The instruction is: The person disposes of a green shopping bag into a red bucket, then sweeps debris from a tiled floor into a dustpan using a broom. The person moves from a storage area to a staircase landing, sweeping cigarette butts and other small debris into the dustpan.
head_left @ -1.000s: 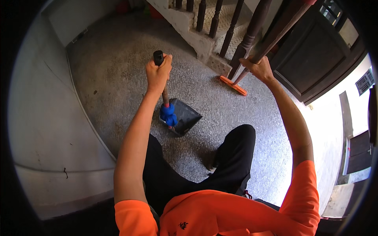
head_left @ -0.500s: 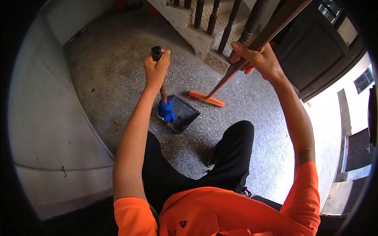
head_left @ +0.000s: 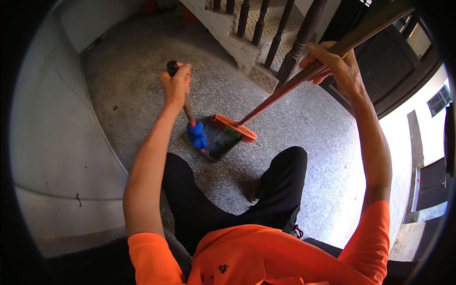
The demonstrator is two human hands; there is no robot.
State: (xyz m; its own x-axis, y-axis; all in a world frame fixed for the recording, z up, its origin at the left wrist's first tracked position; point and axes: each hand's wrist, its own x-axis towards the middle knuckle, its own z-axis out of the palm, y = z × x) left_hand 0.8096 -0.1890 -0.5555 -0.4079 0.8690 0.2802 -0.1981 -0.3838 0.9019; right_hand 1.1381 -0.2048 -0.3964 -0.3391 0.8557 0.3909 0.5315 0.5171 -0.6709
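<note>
My left hand [head_left: 176,85] is wrapped round the upper part of a long-handled dustpan [head_left: 219,145], just below the handle's black end. The dustpan's dark tray rests on the speckled floor, and blue cloth [head_left: 196,135] is bound round the foot of its handle. With thumb and fingers my right hand [head_left: 339,66] grips the reddish-brown stick of a broom [head_left: 280,94]. The orange broom head [head_left: 233,127], with green and red bristles, lies over the dustpan's open front edge. Whether any dirt is in the tray, I cannot make out.
A stone staircase [head_left: 247,52] with dark balusters stands ahead, a dark wooden door [head_left: 380,71] to its right. A pale wall [head_left: 66,133] runs along the left. My knee [head_left: 287,166] in black trousers is close behind the dustpan. Bright light enters from the right.
The broom head has moved left and nearer, from beside the dustpan onto its front edge. My right hand has shifted right; my left hand has moved left and slightly down, tilting the dustpan's handle.
</note>
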